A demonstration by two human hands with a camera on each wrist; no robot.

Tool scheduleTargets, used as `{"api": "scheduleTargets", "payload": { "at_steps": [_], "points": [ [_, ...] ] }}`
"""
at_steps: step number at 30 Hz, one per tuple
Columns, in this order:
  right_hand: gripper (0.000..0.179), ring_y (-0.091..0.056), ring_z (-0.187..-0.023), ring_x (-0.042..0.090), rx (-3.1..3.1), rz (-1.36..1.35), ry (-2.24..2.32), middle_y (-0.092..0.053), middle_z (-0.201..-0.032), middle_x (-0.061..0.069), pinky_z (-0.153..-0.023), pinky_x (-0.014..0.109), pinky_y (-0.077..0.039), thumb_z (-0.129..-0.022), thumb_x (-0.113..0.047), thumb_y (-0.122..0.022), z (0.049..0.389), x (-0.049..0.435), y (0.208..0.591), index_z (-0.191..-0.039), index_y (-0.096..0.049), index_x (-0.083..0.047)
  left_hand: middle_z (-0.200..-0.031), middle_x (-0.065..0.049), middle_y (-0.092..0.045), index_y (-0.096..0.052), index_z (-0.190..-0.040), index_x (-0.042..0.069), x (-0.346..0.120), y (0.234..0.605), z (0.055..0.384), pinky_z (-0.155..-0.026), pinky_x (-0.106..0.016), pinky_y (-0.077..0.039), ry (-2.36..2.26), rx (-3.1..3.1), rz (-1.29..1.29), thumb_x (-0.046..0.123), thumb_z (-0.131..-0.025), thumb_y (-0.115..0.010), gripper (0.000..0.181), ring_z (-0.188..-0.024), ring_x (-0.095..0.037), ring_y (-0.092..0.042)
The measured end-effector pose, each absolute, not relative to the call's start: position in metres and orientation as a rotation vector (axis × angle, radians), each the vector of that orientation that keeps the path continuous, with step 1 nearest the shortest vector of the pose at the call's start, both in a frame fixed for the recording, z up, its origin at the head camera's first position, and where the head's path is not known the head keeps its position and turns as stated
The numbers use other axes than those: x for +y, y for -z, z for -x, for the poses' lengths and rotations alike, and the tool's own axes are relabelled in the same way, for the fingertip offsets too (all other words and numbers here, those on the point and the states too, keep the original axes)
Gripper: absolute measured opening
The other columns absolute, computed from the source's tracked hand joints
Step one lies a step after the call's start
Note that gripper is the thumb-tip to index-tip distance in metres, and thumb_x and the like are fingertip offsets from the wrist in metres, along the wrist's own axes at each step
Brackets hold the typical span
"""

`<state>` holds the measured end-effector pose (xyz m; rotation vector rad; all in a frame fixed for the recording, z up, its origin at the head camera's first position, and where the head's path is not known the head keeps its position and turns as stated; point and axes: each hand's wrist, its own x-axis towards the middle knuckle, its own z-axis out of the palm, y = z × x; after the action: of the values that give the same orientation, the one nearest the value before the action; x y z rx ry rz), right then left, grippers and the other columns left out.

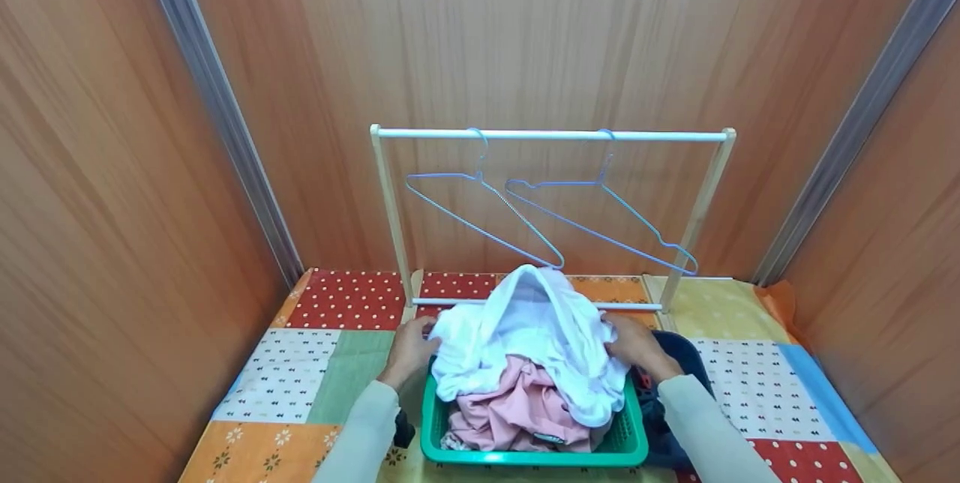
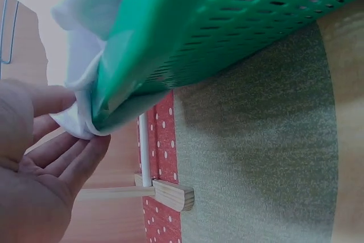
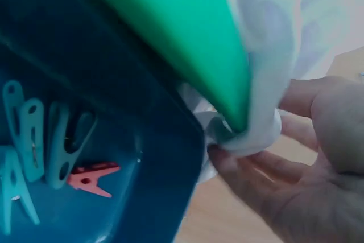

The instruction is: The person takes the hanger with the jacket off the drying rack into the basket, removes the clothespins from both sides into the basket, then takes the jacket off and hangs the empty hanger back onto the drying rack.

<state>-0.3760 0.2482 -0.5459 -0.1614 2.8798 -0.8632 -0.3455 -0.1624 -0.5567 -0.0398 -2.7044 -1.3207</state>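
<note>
A white garment [image 1: 525, 325] is heaped over the back of a green basket [image 1: 536, 458], with a pink garment [image 1: 517, 408] in front of it. At the basket's back left corner my left hand [image 1: 411, 352] pinches the white cloth [image 2: 85, 112] between thumb and fingers, where it drapes over the rim. My right hand [image 1: 639, 344] does likewise on the other side, gripping a fold of the garment [image 3: 264, 106] at the back right corner. The undersides of the folds are hidden.
Behind the basket stands a rack [image 1: 555, 135] with a blue hanger [image 1: 487, 232] and a second hanger [image 1: 600, 232] on its bar. A dark blue bin [image 3: 165, 197] holding several clothespins [image 3: 31, 140] sits right of the basket. Patchwork cloth [image 1: 360, 370] covers the table; wooden panels [image 1: 547, 33] enclose it.
</note>
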Motion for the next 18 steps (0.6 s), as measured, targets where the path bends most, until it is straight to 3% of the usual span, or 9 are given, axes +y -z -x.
{"api": "scheduleTargets", "payload": {
  "at_steps": [7, 12, 18],
  "points": [
    [0.026, -0.054, -0.126, 0.039, 3.014, 0.161, 0.888, -0.063, -0.131, 0.018, -0.103, 0.060, -0.042, -0.095, -0.008, -0.061, 0.382, 0.251, 0.552, -0.120, -0.069, -0.005, -0.098, -0.011, -0.072, -0.073, -0.108, 0.004, -0.168, 0.556, 0.346, -0.080, -0.040, -0.057, 1.316, -2.661, -0.040, 0.003, -0.091, -0.066, 0.018, -0.090, -0.021, -0.066],
    [0.022, -0.054, -0.127, 0.040, 3.130, 0.231, 0.991, -0.063, -0.131, 0.020, -0.105, 0.059, -0.041, -0.094, -0.002, -0.060, 0.379, 0.256, 0.548, -0.112, -0.072, -0.003, -0.099, -0.011, -0.073, -0.074, -0.108, 0.004, -0.168, 0.549, 0.344, -0.079, -0.039, -0.057, 1.324, -2.610, -0.001, 0.004, -0.092, -0.066, 0.018, -0.089, -0.022, -0.068],
    [0.020, -0.070, -0.096, 0.035, 3.245, 0.249, 1.084, -0.072, -0.111, 0.022, -0.082, 0.050, -0.056, -0.093, -0.003, -0.063, 0.368, 0.252, 0.531, -0.111, -0.073, -0.001, -0.098, -0.015, -0.074, -0.074, -0.106, 0.000, -0.163, 0.533, 0.342, -0.076, -0.039, -0.058, 1.299, -2.506, 0.099, 0.002, -0.091, -0.066, 0.017, -0.088, -0.025, -0.069]
  ]
}}
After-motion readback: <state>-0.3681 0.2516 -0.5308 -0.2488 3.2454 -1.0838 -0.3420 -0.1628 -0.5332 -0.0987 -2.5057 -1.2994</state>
